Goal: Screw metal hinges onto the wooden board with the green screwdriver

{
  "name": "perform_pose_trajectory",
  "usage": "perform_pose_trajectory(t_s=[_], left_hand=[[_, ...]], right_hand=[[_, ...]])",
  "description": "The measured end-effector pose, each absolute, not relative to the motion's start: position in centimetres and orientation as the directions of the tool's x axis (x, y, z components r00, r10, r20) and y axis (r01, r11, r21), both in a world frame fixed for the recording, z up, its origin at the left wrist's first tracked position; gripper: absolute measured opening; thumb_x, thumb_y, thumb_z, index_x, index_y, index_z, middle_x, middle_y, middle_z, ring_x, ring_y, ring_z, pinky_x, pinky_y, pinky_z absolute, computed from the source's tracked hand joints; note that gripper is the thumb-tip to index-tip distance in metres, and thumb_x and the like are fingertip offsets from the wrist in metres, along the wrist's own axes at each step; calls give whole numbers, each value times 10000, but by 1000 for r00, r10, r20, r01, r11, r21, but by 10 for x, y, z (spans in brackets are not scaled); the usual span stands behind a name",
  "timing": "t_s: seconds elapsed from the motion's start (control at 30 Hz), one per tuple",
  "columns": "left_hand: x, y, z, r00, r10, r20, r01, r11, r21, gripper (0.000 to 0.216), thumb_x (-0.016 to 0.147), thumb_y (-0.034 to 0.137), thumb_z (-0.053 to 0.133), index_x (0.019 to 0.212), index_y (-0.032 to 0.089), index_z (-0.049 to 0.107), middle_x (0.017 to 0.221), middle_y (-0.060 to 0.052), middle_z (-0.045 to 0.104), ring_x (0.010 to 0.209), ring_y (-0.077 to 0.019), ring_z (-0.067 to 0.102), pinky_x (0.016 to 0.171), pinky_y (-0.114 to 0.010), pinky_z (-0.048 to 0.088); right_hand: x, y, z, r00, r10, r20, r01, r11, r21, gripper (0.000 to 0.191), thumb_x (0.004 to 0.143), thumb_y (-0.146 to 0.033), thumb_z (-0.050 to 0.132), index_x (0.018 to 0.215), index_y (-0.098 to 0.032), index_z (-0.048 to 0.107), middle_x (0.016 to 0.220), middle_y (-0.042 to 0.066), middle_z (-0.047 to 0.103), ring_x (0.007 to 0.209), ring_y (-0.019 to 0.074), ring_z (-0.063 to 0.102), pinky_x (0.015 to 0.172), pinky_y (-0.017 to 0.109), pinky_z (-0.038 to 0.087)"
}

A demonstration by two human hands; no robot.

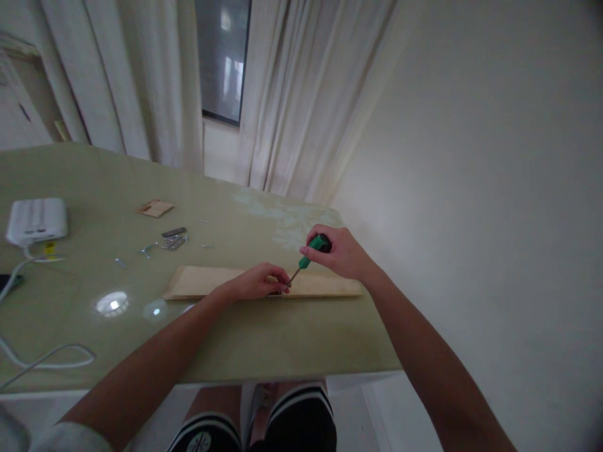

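Observation:
A green-and-black screwdriver [309, 252] is gripped in my right hand [342, 251], its shaft slanting down to the left. The tip reaches the fingertips of my left hand [261, 281], which rests on a long, pale wooden board [327, 286]. My left thumb and fingers are pinched close together at the tip; what they hold is too small and covered to tell. A bit of metal [274, 294] shows under those fingers at the board's near edge. The board lies flat on the table, parallel to its front edge.
On the green table [301, 339], metal hinges [175, 240] lie in a small pile, with loose screws [121, 262] around them. Behind is a small brown packet [155, 208]. A white power box [38, 220] with a cable [51, 355] occupies the left. A wall [471, 188] borders the right.

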State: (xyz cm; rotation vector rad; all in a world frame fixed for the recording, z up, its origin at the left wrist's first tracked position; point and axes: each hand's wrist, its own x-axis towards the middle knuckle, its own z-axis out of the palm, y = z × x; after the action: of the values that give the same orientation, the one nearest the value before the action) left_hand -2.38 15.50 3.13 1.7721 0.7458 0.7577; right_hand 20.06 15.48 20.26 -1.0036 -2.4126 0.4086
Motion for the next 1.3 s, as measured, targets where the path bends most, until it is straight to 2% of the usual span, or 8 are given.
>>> perform_pose_trajectory(t_s=[0.53,0.77,0.87,0.97,1.03,1.1,1.3], left_hand=[[-26,164,23,643,733,224,202,-445,873,202,893,373,694,918,178,737,877,-56,786,782,-188,705,740,-281,525],[-31,162,29,640,717,278,292,-561,775,192,822,287,715,970,182,777,912,-53,761,846,-208,670,781,-286,499],[-34,162,29,628,725,282,331,-577,747,251,840,332,722,1040,193,781,967,-59,760,899,-224,676,829,-306,506],[-36,162,30,621,726,297,403,-620,674,405,817,430,796,1160,217,763,1140,-91,745,1113,-291,647,1004,-392,474],[-36,162,31,626,725,287,469,-645,604,442,802,473,833,1167,233,766,1225,-106,724,1194,-326,615,1079,-452,425],[-35,161,31,627,730,273,510,-649,565,393,804,475,845,1119,246,785,1253,-101,715,1202,-331,613,1092,-467,407],[-33,159,30,628,719,298,500,-666,553,249,873,439,802,1063,281,819,1268,-77,723,1195,-289,641,1066,-413,427]], right_hand=[[187,152,194,-654,710,261,621,701,-350,231,921,-452,724,890,-226,688,695,-20,661,622,135,511,611,257,325],[182,155,193,-646,719,257,604,687,-405,234,928,-438,713,855,-220,672,663,-28,623,613,132,488,601,251,329],[181,157,189,-624,730,280,613,679,-404,250,917,-454,726,840,-221,675,643,-30,609,599,133,491,577,246,322],[182,159,184,-572,758,315,628,651,-426,319,883,-509,760,795,-216,670,604,-39,578,569,128,472,552,249,321],[185,162,180,-520,775,358,631,632,-451,381,849,-557,786,747,-211,664,590,-37,568,562,127,458,547,258,333],[188,166,177,-462,786,411,626,618,-477,420,848,-591,778,718,-209,663,582,-29,563,559,130,442,549,271,345],[201,183,183,-261,762,593,603,608,-516,498,896,-662,687,680,-219,612,560,-15,522,545,144,418,536,287,339]])
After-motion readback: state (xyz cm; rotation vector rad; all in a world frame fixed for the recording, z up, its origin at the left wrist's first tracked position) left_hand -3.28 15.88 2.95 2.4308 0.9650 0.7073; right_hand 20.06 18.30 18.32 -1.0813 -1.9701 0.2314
